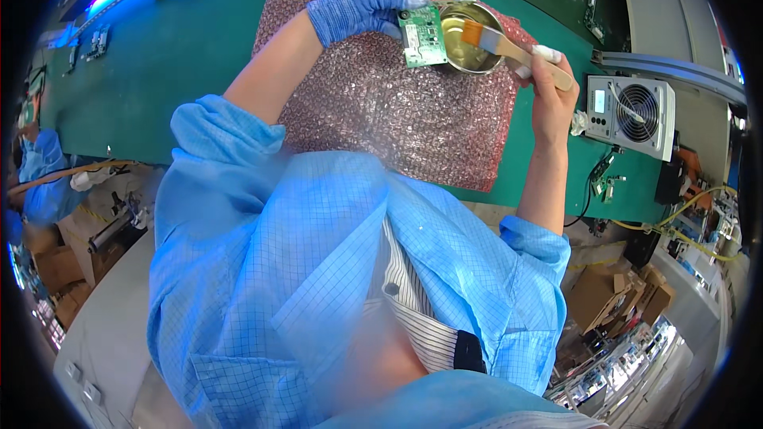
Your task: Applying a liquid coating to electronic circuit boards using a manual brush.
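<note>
1. Left hand (362, 6), blue glove, fingers pinching green circuit board (422, 36) over pink bubble wrap (381, 111), far edge of bench (199, 40)
2. Right hand (548, 83) fingers closed on brush (509, 46), bristles in metal tin (469, 36) just beside board
3. Looks like the loading step; next: wipe excess off, brush onto board lightly

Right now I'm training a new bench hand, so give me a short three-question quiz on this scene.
1. True or false: the left hand wears a blue glove.
2. What does the right hand hold? A) brush B) screwdriver C) tweezers
3. Fill in: the brush bristles sit over the round metal ____.

Key
1. True; it holds the green board.
2. A.
3. Tin, which rests on the pink bubble wrap.
</note>
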{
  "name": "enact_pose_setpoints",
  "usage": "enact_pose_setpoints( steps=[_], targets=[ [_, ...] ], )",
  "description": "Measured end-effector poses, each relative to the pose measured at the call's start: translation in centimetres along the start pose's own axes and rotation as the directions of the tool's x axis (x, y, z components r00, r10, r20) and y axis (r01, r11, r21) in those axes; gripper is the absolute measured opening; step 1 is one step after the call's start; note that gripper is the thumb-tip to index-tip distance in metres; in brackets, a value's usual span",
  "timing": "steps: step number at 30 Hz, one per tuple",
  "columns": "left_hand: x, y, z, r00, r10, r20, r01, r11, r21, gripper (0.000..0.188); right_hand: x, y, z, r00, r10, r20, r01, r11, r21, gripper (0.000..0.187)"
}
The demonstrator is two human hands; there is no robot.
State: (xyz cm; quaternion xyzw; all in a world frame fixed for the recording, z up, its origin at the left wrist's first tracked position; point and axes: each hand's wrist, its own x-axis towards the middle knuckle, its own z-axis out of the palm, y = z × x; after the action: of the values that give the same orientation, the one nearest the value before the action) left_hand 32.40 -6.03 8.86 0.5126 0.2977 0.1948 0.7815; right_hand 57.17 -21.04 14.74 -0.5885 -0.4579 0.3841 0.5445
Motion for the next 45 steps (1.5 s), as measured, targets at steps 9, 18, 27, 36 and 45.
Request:
enact_pose_setpoints(
  steps=[9,18,27,36,45],
  targets=[
    [-0.1,0.0,0.1,1.000,-0.022,0.014,0.021,0.996,0.087,0.051,1.7,-0.1,2.0,0.975,-0.075,0.210,0.087,0.995,-0.047,0.022],
    [-0.6,0.3,0.8,0.999,0.055,-0.002,-0.054,0.996,0.075,0.040,2.1,-1.4,1.4,0.941,-0.111,0.320,0.157,0.980,-0.123,0.022],
    [-0.5,0.5,1.2,0.999,0.054,-0.002,-0.054,0.995,0.080,0.038,1.7,-1.0,2.2,0.932,-0.082,0.352,0.151,0.973,-0.173,0.022],
    [-0.8,0.4,0.3,0.998,0.042,-0.051,-0.041,0.999,0.020,0.041,-1.9,1.7,2.3,0.975,0.041,0.218,-0.013,0.991,-0.131,0.018],
    [-0.9,0.9,0.8,0.994,0.077,-0.076,-0.074,0.996,0.040,0.040,-0.6,0.4,4.8,0.978,-0.186,0.089,0.191,0.980,-0.055,0.016]
  ],
)
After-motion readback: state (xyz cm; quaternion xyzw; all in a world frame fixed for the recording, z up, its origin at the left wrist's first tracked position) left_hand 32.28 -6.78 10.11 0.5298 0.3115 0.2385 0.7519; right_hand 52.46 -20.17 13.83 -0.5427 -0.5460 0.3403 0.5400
